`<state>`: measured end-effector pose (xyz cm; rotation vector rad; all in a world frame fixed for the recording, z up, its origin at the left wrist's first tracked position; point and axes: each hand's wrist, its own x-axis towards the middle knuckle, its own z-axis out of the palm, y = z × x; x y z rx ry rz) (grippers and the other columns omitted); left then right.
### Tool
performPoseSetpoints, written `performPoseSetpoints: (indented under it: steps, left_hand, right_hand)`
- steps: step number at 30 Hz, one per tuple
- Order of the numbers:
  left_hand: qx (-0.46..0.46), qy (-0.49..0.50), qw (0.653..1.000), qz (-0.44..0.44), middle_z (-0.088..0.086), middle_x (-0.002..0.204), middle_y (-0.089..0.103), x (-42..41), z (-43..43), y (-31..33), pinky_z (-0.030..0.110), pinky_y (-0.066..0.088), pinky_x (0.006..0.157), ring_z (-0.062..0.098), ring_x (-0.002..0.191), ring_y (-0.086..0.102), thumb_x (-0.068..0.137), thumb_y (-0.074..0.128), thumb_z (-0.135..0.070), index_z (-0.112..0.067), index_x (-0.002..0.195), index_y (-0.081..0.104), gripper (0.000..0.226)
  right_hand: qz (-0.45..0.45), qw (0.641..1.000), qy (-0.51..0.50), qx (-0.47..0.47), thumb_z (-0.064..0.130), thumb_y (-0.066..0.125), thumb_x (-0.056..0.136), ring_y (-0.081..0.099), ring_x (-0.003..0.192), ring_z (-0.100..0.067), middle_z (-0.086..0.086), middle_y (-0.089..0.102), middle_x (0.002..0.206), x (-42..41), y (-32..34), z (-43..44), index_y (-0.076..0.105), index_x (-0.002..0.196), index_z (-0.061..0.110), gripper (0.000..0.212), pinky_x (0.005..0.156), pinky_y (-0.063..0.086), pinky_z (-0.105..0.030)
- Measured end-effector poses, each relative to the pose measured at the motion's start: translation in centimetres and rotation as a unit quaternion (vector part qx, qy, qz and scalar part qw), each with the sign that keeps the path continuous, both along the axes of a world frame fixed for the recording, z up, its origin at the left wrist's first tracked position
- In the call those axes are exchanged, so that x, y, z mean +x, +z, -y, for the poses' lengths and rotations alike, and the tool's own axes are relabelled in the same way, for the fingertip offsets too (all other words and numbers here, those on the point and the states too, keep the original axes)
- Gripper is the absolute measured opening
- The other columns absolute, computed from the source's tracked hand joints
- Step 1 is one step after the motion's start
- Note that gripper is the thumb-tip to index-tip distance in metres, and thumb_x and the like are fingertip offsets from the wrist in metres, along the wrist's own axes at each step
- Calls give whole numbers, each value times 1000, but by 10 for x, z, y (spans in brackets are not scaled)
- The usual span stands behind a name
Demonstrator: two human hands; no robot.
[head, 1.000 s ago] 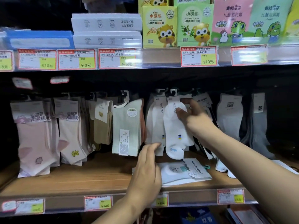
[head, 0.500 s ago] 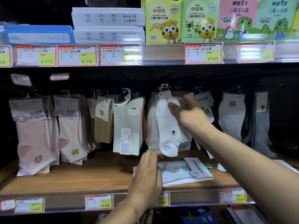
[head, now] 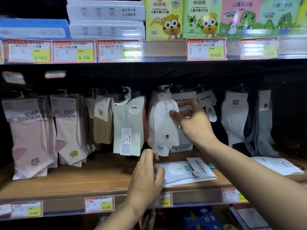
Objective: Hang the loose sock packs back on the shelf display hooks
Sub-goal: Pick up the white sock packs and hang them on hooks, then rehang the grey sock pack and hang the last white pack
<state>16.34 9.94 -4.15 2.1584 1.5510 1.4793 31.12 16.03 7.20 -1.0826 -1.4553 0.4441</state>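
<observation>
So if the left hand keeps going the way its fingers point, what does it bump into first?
Most likely the loose sock pack lying flat on the wooden shelf. The left hand already has its fingertips at that pack's near edge; actual contact is unclear.

Shelf board (head: 83, 178) looked like wood-grain laminate, matt. Loose pack (head: 184, 171) on it was white knit cloth under a smooth paper band. Hanging white pack (head: 162, 130) above it: matt knit, paper header, plastic hanger. Price strip (head: 63, 208) at the board's front edge was clear glossy plastic over paper tags.
</observation>
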Motion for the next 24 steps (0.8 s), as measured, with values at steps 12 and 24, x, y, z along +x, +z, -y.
performPoseSetpoints:
  steps: [12, 24]
  left_hand:
    - [-28, -25, 999, -37, -10, 74, 56, -2, -1, -2, 35, 46, 65, 12, 68, 53, 84, 54, -24, -28, 83, 46, 9]
    - [-44, -101, 987, -116, -19, 97, 57, 17, 1, 7, 10, 39, 74, -1, 92, 52, 90, 55, -34, -36, 103, 54, 13]
  right_hand:
    - [105, 992, -62, -32, 36, 68, 86, 71, 82, -18, 5, 75, 83, 64, -9, 19, 74, 94, 29, 12, 74, 56, -34]
    - [7, 980, -156, -125, 26, 62, 96, 70, 74, -25, -8, 72, 92, 222, -59, 75, 71, 92, 21, 11, 57, 51, -33]
